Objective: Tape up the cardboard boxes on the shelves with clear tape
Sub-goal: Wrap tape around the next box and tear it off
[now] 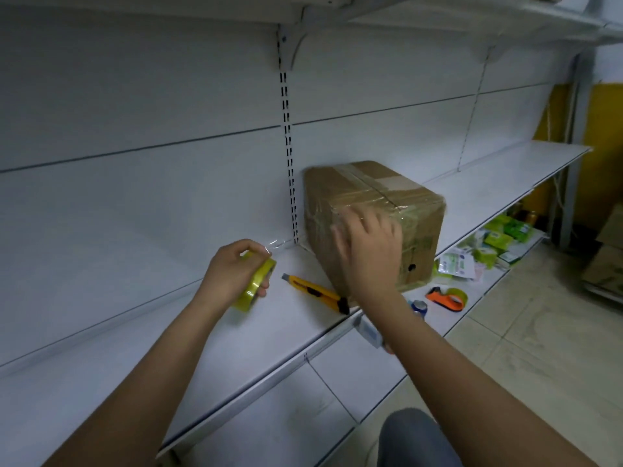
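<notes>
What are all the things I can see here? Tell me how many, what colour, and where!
cardboard box: one, brown, on the shelf, wrapped in clear tape
tape roll: one, yellowish clear, in the left hand
utility knife: one, yellow and black, on the shelf beside the box
tape dispenser: one, orange, lower shelf
packets: several, green, lower shelf
left hand: grips the roll
right hand: flat against the box

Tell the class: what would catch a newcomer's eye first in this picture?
A cardboard box wrapped in clear tape stands on the white shelf, with the right hand pressed flat on its near face. To its left, the left hand grips a roll of tape; a yellow utility knife lies between them.
</notes>
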